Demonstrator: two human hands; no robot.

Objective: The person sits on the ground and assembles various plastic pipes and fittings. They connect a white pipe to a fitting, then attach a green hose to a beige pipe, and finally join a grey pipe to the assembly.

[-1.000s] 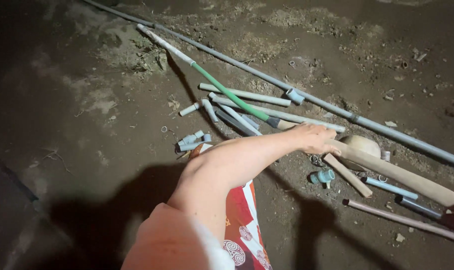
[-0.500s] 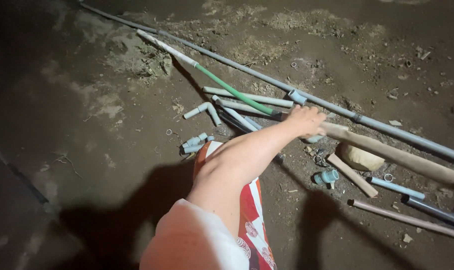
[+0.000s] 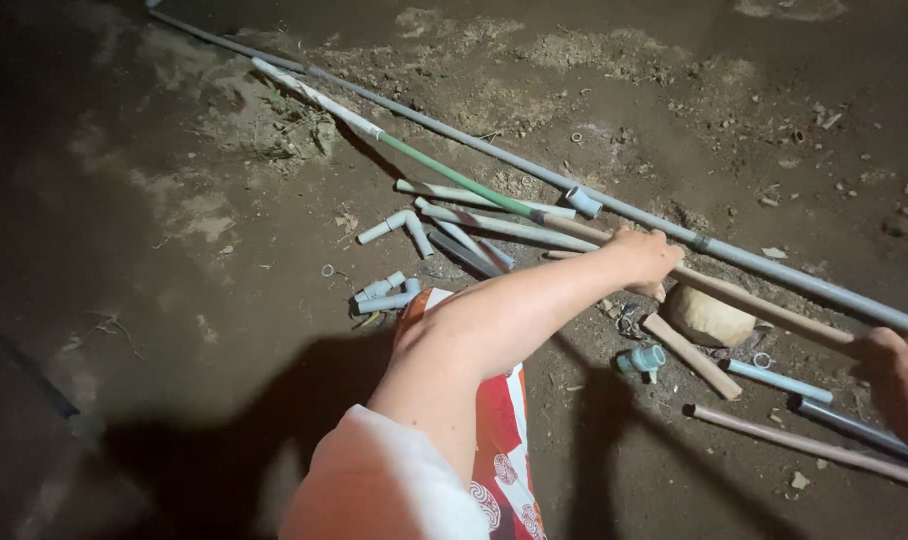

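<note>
Head view: a bare dirt floor [image 3: 174,230] is seen from above under harsh light, strewn with pipe offcuts. The left hand [image 3: 642,262] is stretched forward over a long wooden handle [image 3: 764,303], the fingers curled down around it near its far end, so that the handle is held rather than merely touched. The right hand [image 3: 899,375], only partly in frame at the right edge, is closed around the same handle at its near end; the wood is thus carried at two points, which would keep a long, heavy piece steady and level. The handle is lying just in front of a long grey pipe [image 3: 534,165] that runs diagonally across the ground, and above a rounded stone-like lump [image 3: 707,317]. A green and white pole [image 3: 424,160] is propped across several short pale pipe pieces [image 3: 474,195]. Small elbow fittings [image 3: 386,292] are scattered to the left, near the forearm, and a teal fitting [image 3: 642,358] lies below the handle. Further pipes [image 3: 804,440] rest at lower right, and a red patterned cloth [image 3: 499,450] is seen beneath the arm.
</note>
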